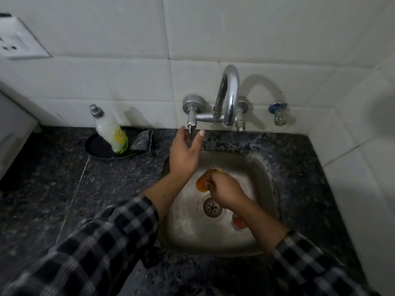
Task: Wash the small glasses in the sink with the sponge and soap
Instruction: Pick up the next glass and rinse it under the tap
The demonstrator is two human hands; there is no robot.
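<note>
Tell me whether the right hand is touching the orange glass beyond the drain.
Touching. The head view shows the right hand gripping the orange glass, fingers curled round it.

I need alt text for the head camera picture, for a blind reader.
Over a steel sink, the right hand grips a small glass while the left hand reaches for the tap handle. A soap bottle stands nearby.

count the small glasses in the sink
2: one glass held in the right hand near the drain, another glass on the sink floor under the right forearm. Arms may hide more.
</note>
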